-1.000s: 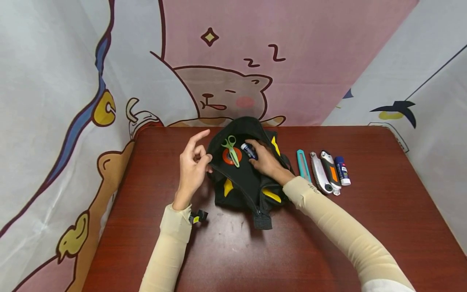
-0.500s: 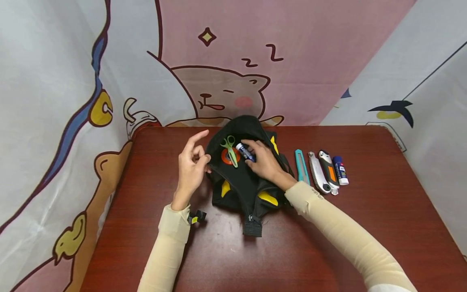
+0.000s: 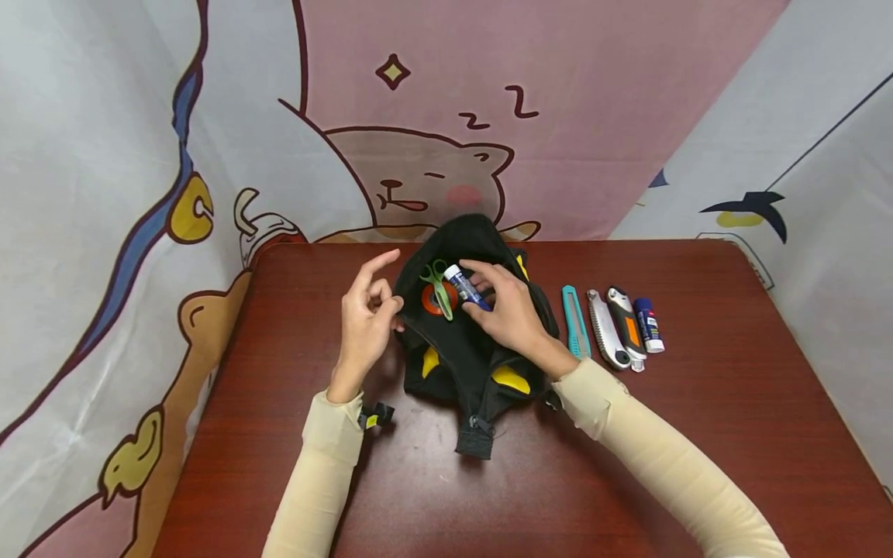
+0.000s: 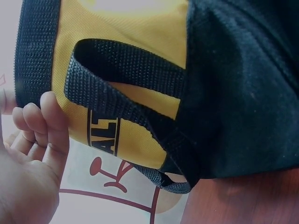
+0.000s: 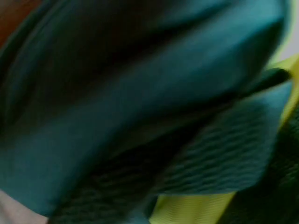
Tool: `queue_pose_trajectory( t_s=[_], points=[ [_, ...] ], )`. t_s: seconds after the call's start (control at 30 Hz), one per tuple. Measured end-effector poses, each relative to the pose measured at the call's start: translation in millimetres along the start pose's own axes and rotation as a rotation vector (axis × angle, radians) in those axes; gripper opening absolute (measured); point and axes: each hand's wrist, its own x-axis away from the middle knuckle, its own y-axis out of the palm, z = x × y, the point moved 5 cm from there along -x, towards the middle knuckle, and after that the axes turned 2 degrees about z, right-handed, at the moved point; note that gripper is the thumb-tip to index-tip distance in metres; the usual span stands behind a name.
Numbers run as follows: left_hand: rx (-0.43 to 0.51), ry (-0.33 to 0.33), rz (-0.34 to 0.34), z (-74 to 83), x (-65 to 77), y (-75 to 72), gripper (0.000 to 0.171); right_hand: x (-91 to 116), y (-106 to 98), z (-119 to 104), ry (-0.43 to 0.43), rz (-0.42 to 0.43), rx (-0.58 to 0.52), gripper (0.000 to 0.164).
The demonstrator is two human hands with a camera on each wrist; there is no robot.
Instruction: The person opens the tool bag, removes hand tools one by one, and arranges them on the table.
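Note:
A black and yellow tool bag [image 3: 436,345] lies unzipped on the table. Its left rim is pinched by my left hand [image 3: 367,318], with the index finger raised. The left wrist view has that hand [image 4: 39,149] curled at the bag's yellow side [image 4: 126,23], near a black strap loop [image 4: 103,93]. Over the opening, my right hand [image 3: 515,311] holds a blue glue stick [image 3: 466,287] with a white end, tilted. Beside it in the bag are green-handled scissors [image 3: 443,299] on an orange disc [image 3: 428,301]. Blurred dark fabric [image 5: 140,93] fills the right wrist view, hiding the right hand.
Right of the bag, a teal utility knife [image 3: 575,322], a folding saw [image 3: 605,329], a grey and orange folding tool [image 3: 627,322] and another blue glue stick [image 3: 649,325] lie in a row on the brown table [image 3: 718,403]. A printed curtain [image 3: 593,116] hangs behind.
My right hand has lifted the glue stick up and slightly left, out of the bag's depth. The bag's front zipper end has shifted left and nearer. My left hand keeps its grip.

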Motion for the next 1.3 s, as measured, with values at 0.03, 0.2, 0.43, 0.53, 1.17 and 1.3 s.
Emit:
queue_pose_trajectory(
  t_s=[0.03, 0.2, 0.43, 0.53, 1.17, 1.3],
  points=[
    [0.000, 0.000, 0.000, -0.1, 0.1, -0.1, 0.066, 0.6, -2.0, -3.2, -0.001, 0.010, -0.012, 0.067],
    [-0.001, 0.004, -0.004, 0.9, 0.5, 0.1, 0.066, 4.5, -12.0, -15.8, 0.009, 0.056, -0.054, 0.067],
    [-0.005, 0.005, -0.006, -1.5, 0.3, 0.2, 0.067, 9.2, -27.0, -29.0, 0.018, 0.130, -0.102, 0.069],
    [-0.007, 0.006, -0.007, -2.3, 0.4, 0.0, 0.068, 10.5, -34.0, -34.9, 0.015, 0.166, -0.131, 0.069],
    [-0.007, 0.000, -0.004, -3.2, 1.1, 0.2, 0.067, 24.7, -75.5, -35.9, 0.011, 0.316, -0.228, 0.070],
    [-0.007, 0.000, -0.005, -2.4, 0.8, 0.5, 0.067, 32.3, -91.8, -25.5, 0.013, 0.364, -0.236, 0.068]
  ],
)
